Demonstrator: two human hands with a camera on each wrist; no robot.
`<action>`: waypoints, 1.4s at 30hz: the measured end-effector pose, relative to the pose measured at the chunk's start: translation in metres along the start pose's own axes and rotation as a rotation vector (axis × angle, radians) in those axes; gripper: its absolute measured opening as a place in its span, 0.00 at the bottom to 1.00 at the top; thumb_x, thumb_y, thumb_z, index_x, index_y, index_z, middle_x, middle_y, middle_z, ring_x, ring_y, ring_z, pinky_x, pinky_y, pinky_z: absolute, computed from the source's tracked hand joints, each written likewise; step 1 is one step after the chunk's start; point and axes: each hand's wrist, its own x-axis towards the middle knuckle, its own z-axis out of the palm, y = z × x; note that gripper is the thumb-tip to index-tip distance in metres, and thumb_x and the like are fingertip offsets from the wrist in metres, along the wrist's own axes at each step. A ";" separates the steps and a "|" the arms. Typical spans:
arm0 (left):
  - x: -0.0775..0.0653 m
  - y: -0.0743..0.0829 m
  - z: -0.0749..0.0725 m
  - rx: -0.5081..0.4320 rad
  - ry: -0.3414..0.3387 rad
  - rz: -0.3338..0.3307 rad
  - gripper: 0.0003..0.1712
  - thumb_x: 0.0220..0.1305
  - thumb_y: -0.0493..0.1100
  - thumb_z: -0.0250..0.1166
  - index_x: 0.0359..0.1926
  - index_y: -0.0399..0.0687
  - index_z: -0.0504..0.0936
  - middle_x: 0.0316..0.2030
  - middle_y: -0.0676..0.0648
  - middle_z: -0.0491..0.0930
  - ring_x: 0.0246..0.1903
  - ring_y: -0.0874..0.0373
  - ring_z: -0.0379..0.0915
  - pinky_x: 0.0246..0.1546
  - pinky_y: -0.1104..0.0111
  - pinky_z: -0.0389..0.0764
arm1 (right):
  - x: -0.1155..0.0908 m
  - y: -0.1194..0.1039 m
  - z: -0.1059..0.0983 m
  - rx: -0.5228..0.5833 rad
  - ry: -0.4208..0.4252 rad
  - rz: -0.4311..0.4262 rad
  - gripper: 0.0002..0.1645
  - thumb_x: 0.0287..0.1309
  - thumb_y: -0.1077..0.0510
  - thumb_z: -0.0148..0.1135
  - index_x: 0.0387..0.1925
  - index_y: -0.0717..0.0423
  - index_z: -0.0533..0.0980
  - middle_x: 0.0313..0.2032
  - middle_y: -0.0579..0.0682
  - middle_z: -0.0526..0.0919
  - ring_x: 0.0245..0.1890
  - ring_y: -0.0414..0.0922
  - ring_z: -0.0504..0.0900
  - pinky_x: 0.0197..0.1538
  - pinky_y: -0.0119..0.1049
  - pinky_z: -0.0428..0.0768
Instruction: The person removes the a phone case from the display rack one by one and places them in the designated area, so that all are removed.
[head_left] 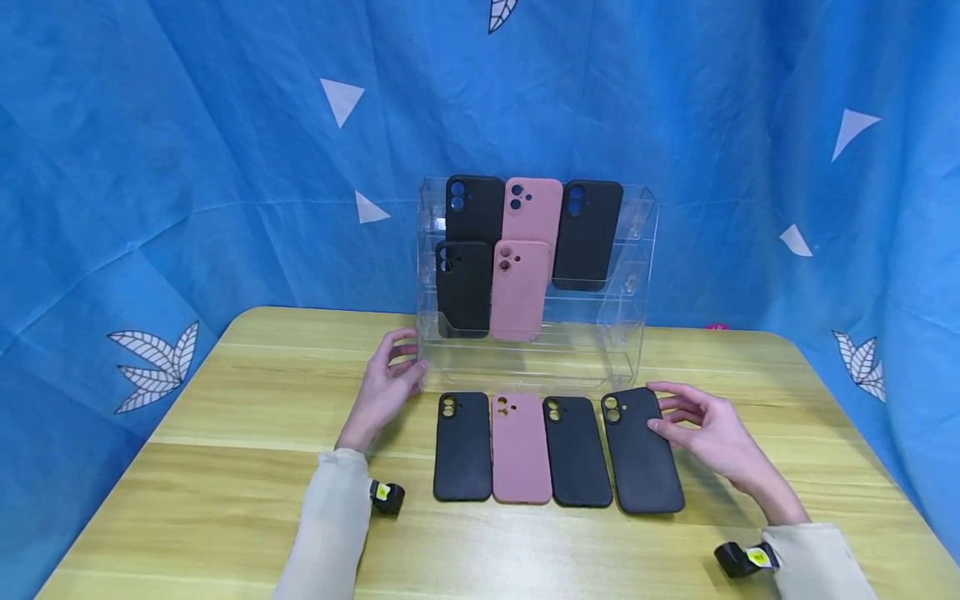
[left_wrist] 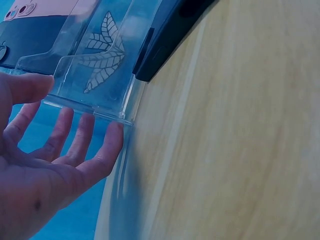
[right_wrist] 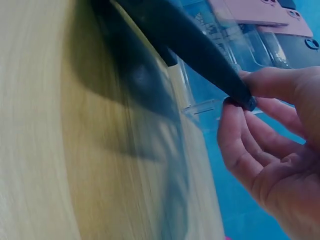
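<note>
My right hand [head_left: 708, 429] pinches a black phone case [head_left: 645, 454] by its upper right edge, thumb on top and fingers beneath. In the right wrist view this case [right_wrist: 200, 50] is tilted, its gripped edge lifted off the table. Against the left side of a clear acrylic display stand [head_left: 480, 362] is my left hand [head_left: 386, 387]; the left wrist view has its thumb at the front and its curled fingers [left_wrist: 82, 140] along the side edge. Left of the pinched case lie another black case [head_left: 577, 454], a pink case [head_left: 521, 450] and a further black case [head_left: 462, 450].
The stand's upper tier holds a black case [head_left: 480, 204], a pink case [head_left: 536, 208] and a black case [head_left: 588, 233]. One tier lower are a black case [head_left: 465, 292] and a pink case [head_left: 519, 296]. A blue curtain [head_left: 225, 167] hangs behind the wooden table [head_left: 247, 467].
</note>
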 end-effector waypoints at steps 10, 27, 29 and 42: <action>0.001 -0.002 -0.001 0.002 0.001 0.013 0.28 0.73 0.36 0.60 0.70 0.57 0.67 0.65 0.39 0.70 0.62 0.42 0.75 0.49 0.55 0.85 | 0.006 0.005 0.004 -0.093 0.003 0.003 0.31 0.61 0.59 0.71 0.64 0.64 0.74 0.52 0.68 0.83 0.38 0.32 0.85 0.34 0.38 0.88; 0.003 -0.002 0.000 -0.002 0.005 0.005 0.28 0.73 0.37 0.60 0.70 0.57 0.67 0.66 0.39 0.71 0.62 0.42 0.75 0.50 0.56 0.85 | 0.009 0.007 0.007 -0.155 -0.070 0.108 0.34 0.61 0.58 0.72 0.66 0.64 0.73 0.54 0.66 0.82 0.36 0.41 0.88 0.33 0.36 0.88; 0.003 -0.002 0.000 0.000 0.007 0.006 0.28 0.73 0.36 0.60 0.70 0.57 0.67 0.65 0.38 0.71 0.62 0.41 0.75 0.50 0.55 0.85 | 0.009 0.007 0.006 -0.146 -0.081 0.118 0.34 0.62 0.57 0.71 0.66 0.64 0.72 0.55 0.66 0.82 0.35 0.42 0.88 0.33 0.37 0.88; 0.001 -0.002 0.000 0.010 0.009 0.014 0.28 0.73 0.36 0.60 0.69 0.56 0.67 0.65 0.39 0.71 0.62 0.41 0.75 0.49 0.56 0.86 | 0.010 -0.002 -0.008 -0.164 0.057 -0.005 0.24 0.71 0.59 0.61 0.63 0.66 0.74 0.48 0.68 0.84 0.30 0.44 0.89 0.32 0.39 0.89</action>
